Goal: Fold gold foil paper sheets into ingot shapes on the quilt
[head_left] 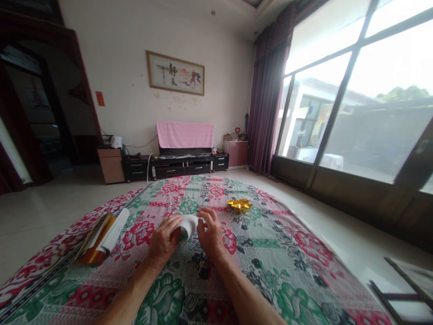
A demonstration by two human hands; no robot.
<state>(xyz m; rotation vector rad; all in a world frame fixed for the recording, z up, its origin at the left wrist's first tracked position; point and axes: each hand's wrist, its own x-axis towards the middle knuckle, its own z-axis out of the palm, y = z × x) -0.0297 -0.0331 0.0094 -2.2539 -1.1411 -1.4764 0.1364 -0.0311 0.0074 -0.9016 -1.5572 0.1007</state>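
A: What do the hands hold?

B: The left hand [164, 240] grips the left edge of a curled white sheet of paper [190, 225]; the right hand [212, 237], fingers bent, meets its right edge. Whether the right fingertips are pinched shut cannot be told.

A: Where does the sheet lie?

B: Between the hands, above the desk, which is covered by a red, green and grey floral cloth [162, 293].

A: And the objects around it?

B: A shiny gold folded foil piece [240, 206] rests beyond the right hand, to its right. A loose roll of gold and white sheets [101, 239] lies well to the left of the left hand.

A: The background?

B: A pink cloth [185, 134] hangs above a low black cabinet [176, 167].
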